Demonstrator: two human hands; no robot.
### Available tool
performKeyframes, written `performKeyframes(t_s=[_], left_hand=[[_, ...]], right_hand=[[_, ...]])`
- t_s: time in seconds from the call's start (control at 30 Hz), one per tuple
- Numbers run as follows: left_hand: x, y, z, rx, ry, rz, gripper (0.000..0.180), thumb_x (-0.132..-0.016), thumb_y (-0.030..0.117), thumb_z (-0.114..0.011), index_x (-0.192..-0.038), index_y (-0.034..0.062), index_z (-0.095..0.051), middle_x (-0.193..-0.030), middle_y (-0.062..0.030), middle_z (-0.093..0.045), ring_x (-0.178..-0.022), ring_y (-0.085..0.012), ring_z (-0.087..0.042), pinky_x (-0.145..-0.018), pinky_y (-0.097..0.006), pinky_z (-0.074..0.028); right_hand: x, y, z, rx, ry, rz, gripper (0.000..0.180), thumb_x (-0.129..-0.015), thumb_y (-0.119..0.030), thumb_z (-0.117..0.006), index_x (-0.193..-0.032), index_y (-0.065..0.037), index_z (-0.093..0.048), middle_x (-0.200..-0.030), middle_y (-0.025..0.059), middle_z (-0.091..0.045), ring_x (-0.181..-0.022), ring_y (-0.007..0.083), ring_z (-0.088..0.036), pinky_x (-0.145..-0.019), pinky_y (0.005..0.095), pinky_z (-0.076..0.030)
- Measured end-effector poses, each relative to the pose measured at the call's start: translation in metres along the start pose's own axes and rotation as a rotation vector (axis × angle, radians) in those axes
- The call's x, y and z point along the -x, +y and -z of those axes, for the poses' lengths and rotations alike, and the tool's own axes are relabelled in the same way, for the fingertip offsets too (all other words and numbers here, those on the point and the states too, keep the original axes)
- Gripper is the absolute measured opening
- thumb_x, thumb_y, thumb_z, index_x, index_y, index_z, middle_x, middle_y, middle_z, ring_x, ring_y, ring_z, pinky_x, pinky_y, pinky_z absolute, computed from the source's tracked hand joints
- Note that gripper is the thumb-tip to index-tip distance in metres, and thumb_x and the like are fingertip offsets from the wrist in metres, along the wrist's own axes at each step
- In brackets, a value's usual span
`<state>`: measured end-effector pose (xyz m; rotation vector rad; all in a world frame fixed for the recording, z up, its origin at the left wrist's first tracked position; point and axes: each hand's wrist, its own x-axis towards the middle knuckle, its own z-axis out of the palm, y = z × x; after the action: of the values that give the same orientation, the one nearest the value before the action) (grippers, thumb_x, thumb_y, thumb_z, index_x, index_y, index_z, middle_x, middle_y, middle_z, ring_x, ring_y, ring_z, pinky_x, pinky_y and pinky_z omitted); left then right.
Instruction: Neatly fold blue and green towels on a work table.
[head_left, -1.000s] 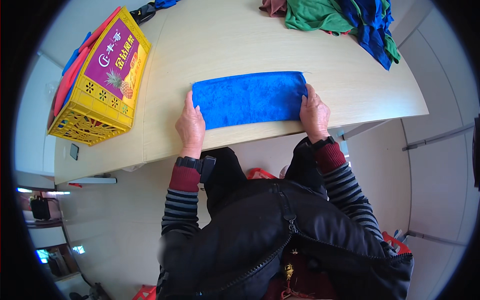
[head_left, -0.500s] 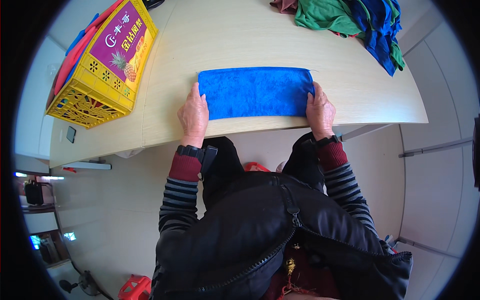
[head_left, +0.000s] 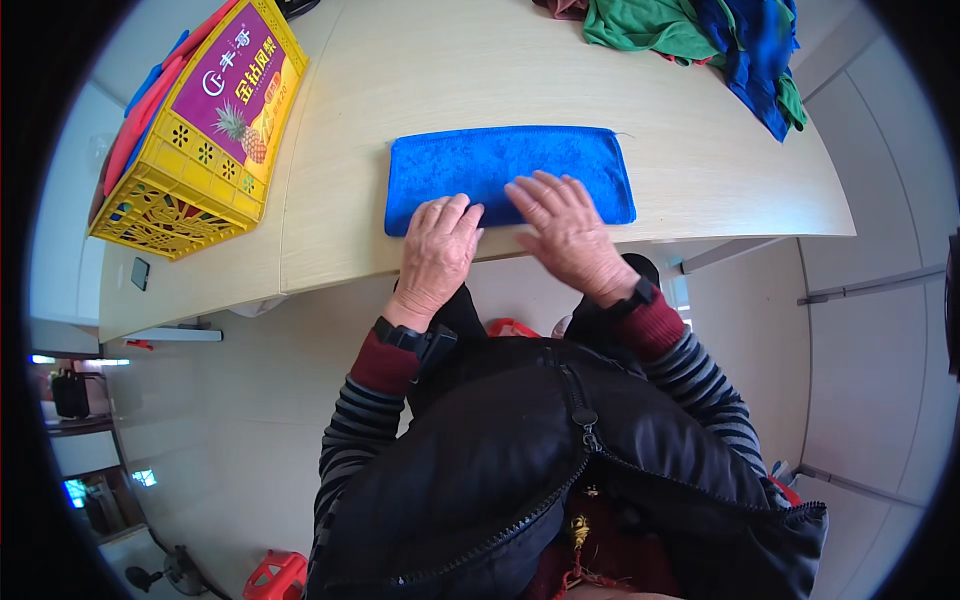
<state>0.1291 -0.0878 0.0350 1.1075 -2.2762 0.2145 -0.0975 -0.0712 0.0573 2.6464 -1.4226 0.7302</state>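
Blue rectangular terry cloth [head_left: 500, 165], folded flat near front edge of pale wooden table [head_left: 480, 60]. Left hand [head_left: 437, 252] palm-down on near hem, fingers [head_left: 450, 215] together, extended. Right hand [head_left: 568, 228] flat beside, fingers [head_left: 540, 190] slightly spread.

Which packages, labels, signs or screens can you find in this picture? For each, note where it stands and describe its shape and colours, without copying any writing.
Printed box: inside the yellow crate at the table's far left; flat, rectangular, purple face with a pineapple picture, yellow and white lettering.
Small dark device: on the table beside the crate's near corner; rectangular, black, possibly a screen, too small to tell.
No signs in view.
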Motion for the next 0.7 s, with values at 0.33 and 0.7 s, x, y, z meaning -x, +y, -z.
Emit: performKeyframes(t_s=[0.33,0.7], left_hand=[[0.019,0.001,-0.012,-0.012,-0.119,0.036,0.051,-0.090,0.021,-0.068,-0.138,0.0076,-0.055,-0.144,-0.0129,-0.052,-0.134,-0.0319,-0.047,-0.115,-0.050,-0.033],[0.020,0.006,-0.010,0.023,-0.095,-0.039,0.053,-0.089,0.026,-0.071,-0.136,0.0060,-0.057,-0.144,-0.0130,-0.051,-0.136,-0.0313,-0.046,-0.116,-0.053,-0.030]], right_hand=[[0.021,-0.012,-0.035,0.056,-0.144,-0.024,0.073,-0.093,-0.040,-0.065,-0.154,-0.015,-0.035,-0.159,0.0092,-0.035,-0.149,0.0332,-0.028,-0.121,0.0546,-0.022],[0.019,-0.014,-0.033,-0.018,-0.115,-0.068,0.071,-0.093,-0.038,-0.066,-0.152,-0.012,-0.038,-0.158,0.0107,-0.036,-0.148,0.0329,-0.030,-0.120,0.0537,-0.023]])
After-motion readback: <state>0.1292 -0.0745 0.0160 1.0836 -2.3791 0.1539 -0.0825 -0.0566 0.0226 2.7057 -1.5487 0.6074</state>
